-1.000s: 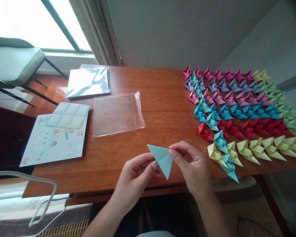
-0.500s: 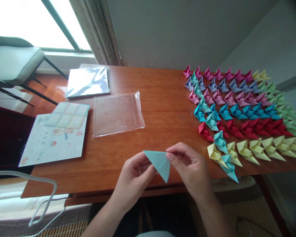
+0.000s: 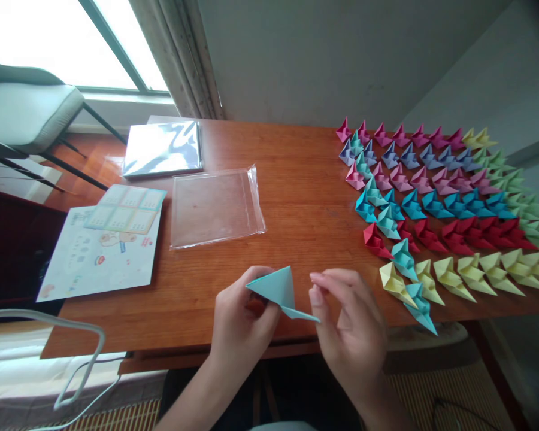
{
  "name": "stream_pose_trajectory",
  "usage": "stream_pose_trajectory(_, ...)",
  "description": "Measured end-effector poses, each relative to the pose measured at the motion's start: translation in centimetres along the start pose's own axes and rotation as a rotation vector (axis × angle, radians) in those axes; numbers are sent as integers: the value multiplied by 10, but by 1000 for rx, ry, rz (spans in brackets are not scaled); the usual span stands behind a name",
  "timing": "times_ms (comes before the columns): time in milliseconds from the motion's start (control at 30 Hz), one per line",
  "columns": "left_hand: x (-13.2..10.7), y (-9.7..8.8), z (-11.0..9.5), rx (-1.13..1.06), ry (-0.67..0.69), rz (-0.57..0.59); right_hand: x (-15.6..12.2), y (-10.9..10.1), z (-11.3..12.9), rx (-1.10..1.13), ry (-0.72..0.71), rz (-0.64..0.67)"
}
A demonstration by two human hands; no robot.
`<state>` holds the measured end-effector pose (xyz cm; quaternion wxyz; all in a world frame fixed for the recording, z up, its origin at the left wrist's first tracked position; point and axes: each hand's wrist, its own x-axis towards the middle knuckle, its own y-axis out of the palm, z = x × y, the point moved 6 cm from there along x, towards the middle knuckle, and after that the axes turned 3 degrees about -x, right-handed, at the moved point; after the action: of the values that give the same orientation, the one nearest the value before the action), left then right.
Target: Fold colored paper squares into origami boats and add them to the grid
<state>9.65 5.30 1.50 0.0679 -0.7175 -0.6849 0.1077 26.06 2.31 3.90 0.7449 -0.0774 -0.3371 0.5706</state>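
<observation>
A folded light blue paper triangle (image 3: 276, 288) hangs over the near edge of the wooden table (image 3: 296, 197). My left hand (image 3: 245, 323) grips it from below, fingers closed on its left part. My right hand (image 3: 348, 326) is just to the right of the paper, thumb and forefinger close together near the paper's low right tip; I cannot see whether they touch it. Rows of finished folded paper pieces (image 3: 435, 203) in pink, purple, blue, red, yellow and green lie at the right of the table.
A clear plastic sleeve (image 3: 215, 206) lies mid-table, a shiny pack of sheets (image 3: 161, 148) behind it, and printed instruction sheets (image 3: 103, 245) at the left edge. A grey chair (image 3: 22, 114) stands by the window. A white cable (image 3: 76, 365) hangs at the lower left.
The blue paper has turned from an upright triangle to a flatter, tilted one. My right hand has let go of its upper edge and dropped to the right.
</observation>
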Motion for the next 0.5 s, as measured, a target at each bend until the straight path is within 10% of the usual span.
stream_pose_trajectory(200,6,-6,5,-6,-26,-83,-12,-22,1,-13,52,-121)
stream_pose_trajectory(500,-1,1,5,17,15,-76,-13,28,20,-184,-93,189)
